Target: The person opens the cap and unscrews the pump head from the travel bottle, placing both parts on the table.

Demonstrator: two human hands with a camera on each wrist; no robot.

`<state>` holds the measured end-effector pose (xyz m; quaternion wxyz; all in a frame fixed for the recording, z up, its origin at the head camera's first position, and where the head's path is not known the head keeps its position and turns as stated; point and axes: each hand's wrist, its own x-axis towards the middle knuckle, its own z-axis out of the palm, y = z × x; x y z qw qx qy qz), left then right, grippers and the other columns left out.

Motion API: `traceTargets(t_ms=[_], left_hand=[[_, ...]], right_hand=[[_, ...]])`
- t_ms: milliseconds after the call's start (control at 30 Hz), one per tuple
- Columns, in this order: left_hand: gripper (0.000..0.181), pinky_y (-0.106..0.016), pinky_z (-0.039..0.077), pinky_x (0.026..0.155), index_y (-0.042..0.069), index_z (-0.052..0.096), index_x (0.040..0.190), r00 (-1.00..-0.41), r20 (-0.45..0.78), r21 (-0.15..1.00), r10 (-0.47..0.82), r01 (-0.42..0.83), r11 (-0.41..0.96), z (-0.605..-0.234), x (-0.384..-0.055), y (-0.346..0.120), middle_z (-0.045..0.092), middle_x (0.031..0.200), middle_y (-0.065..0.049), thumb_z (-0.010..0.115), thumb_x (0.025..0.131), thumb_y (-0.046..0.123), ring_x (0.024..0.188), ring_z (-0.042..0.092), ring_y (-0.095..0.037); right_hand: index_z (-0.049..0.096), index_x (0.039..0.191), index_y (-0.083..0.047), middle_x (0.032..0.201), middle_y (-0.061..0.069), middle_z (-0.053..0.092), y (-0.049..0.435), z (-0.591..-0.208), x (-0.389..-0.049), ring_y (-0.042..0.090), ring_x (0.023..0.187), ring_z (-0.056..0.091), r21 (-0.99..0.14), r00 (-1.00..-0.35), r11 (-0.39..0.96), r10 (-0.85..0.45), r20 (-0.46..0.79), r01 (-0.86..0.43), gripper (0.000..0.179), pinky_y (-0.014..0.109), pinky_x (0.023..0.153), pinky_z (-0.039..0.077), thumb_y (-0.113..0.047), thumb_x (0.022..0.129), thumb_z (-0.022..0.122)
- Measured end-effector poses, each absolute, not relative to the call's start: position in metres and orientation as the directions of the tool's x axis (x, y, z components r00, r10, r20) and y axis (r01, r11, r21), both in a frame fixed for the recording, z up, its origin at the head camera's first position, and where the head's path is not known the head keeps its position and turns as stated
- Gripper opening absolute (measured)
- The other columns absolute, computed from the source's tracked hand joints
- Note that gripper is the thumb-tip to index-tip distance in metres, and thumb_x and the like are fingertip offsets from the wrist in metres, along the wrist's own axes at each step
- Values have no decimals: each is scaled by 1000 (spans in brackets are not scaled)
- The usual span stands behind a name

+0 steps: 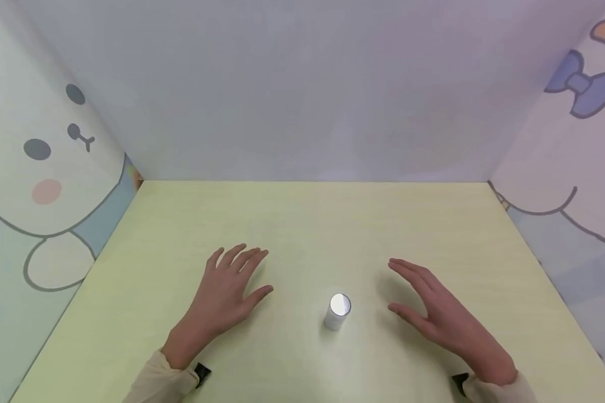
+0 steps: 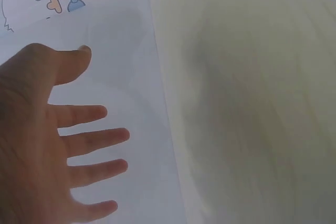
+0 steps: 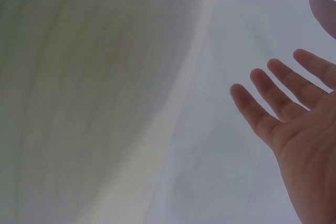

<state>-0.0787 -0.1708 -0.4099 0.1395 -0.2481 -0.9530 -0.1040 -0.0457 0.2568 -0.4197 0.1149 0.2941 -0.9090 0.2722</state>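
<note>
Cylinder [image 1: 336, 313], white and upright, stands between left grip [image 1: 224, 294] and right grip [image 1: 441, 310], both unclenched and empty; a sideways brush from either could topple it.

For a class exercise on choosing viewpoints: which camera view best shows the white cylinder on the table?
The head view: it shows the white cylinder standing upright on the table, with its round top and side visible. Neither the left wrist nor the right wrist view shows any of it.
</note>
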Motion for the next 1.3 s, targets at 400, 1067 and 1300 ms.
traceTargets(t_ms=[400, 1067, 1300], left_hand=[[55, -61, 35, 117, 21, 62, 139, -786, 336, 151, 519, 589, 794, -417, -75, -151, 68, 133, 2, 73, 93, 50, 130, 58, -27], [46, -43, 48, 104, 22, 69, 124, -615, 367, 133, 698, 777, 615, -422, -60, -105, 72, 114, 10, 69, 95, 58, 112, 64, -17], [45, -41, 49, 103, 23, 70, 122, -616, 328, 135, 716, 781, 610, -424, -56, -97, 72, 110, 11, 66, 96, 60, 113, 64, -15]], right_hand=[[44, 156, -14, 152, 1, 54, 232, -417, -45, 9, 141, 49, -495, -764, 583, -523, 378, -644, 82, 7, 114, 34, -18, 86, 87], [51, 147, -15, 139, -10, 59, 188, -411, -46, 9, 121, 61, -524, -638, 393, -625, 450, -755, 66, 24, 98, 55, -26, 91, 83], [50, 147, -12, 136, -6, 61, 178, -411, -45, 6, 119, 62, -541, -622, 364, -652, 434, -759, 64, 31, 95, 59, -26, 93, 81]])
